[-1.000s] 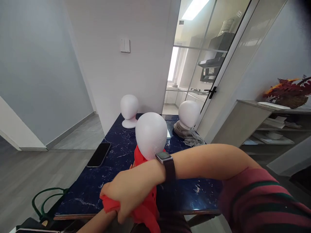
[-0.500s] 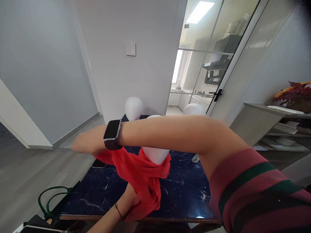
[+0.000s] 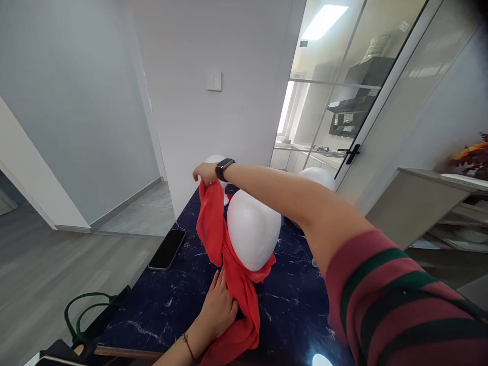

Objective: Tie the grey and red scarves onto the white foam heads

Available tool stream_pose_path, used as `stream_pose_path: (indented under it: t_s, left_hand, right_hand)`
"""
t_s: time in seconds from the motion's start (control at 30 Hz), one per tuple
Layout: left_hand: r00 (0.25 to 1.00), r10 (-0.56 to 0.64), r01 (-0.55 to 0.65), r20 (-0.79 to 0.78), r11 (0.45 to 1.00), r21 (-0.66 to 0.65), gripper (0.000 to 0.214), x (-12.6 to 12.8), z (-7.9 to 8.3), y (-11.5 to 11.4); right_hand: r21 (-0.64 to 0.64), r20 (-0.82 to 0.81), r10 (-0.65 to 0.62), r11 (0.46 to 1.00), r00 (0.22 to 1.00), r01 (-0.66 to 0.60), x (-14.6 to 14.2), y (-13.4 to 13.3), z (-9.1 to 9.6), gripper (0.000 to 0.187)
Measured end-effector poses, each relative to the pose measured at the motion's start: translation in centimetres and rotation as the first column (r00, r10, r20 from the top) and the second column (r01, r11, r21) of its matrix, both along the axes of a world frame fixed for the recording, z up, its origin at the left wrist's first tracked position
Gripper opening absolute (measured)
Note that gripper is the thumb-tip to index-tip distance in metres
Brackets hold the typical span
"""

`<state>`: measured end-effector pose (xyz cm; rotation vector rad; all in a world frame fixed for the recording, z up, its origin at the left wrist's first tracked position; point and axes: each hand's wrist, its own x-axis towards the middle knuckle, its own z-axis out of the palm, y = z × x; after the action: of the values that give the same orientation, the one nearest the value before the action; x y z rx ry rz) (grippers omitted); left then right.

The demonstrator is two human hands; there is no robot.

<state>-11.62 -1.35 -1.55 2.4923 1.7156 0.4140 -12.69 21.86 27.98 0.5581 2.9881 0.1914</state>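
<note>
A white foam mannequin head stands on the dark blue marbled table, with a red scarf wrapped about its neck. My right hand, wearing a smartwatch, reaches across to the far left of the head. Its fingers are closed on one end of the scarf and hold it up. My left hand lies against the scarf below the head, fingers stretched out and pointing up toward the neck. The other scarf end hangs past this hand to the table's front edge. My right forearm hides part of the head's top.
Other white foam heads stand behind, one at right and one partly behind my right hand. A black phone lies on the table's left side. Green bag handles stick up beside the table. A shelf stands right.
My right hand has moved away from me and to the right, carrying the scarf end along the head's left side. The white head and the phone are now less covered.
</note>
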Motion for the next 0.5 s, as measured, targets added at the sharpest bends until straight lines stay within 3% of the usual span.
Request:
stream_pose_path:
  t_s: [0.03, 0.1, 0.2, 0.27, 0.33, 0.43, 0.5]
  left_hand:
    - [1.000, 0.000, 0.000, 0.003, 1.000, -0.004, 0.064, 0.0, -0.2, 0.0]
    - [1.000, -0.006, 0.006, 0.006, 1.000, -0.012, 0.063, -0.1, -0.5, 0.1]
    - [1.000, -0.007, 0.007, 0.004, 1.000, -0.025, 0.065, -0.1, -0.7, 0.1]
    - [1.000, 0.002, -0.002, 0.007, 0.999, -0.033, 0.067, -0.1, -0.6, 0.1]
    - [1.000, 0.009, -0.009, 0.015, 0.999, -0.040, 0.070, 0.0, -0.4, 0.0]
    - [0.999, 0.006, -0.005, 0.031, 0.999, -0.035, 0.071, 0.0, -0.1, -0.1]
    - [0.999, -0.001, 0.002, 0.036, 1.000, -0.020, 0.071, 0.0, -0.1, -0.1]
  right_hand:
    - [-0.041, -0.044, -0.072, 0.997, 0.996, 0.070, 0.7, 1.0, -0.2, 0.037]
    - [-0.280, -0.172, -0.216, 0.946, 0.961, 0.163, 2.3, 2.5, -0.6, 0.037]
    - [-0.684, -0.227, -0.469, 0.701, 0.854, 0.203, 5.0, 3.7, -1.7, 0.031]
    - [-0.776, -0.158, -0.523, 0.590, 0.837, 0.222, 6.9, 4.1, -2.7, 0.022]
    - [-0.760, -0.084, -0.531, 0.582, 0.843, 0.291, 8.8, 4.6, -3.9, 0.025]
    - [-0.657, -0.038, -0.584, 0.626, 0.811, 0.420, 11.8, 5.2, -5.8, 0.041]
    - [-0.563, -0.101, -0.641, 0.667, 0.760, 0.488, 14.0, 5.5, -7.2, 0.032]
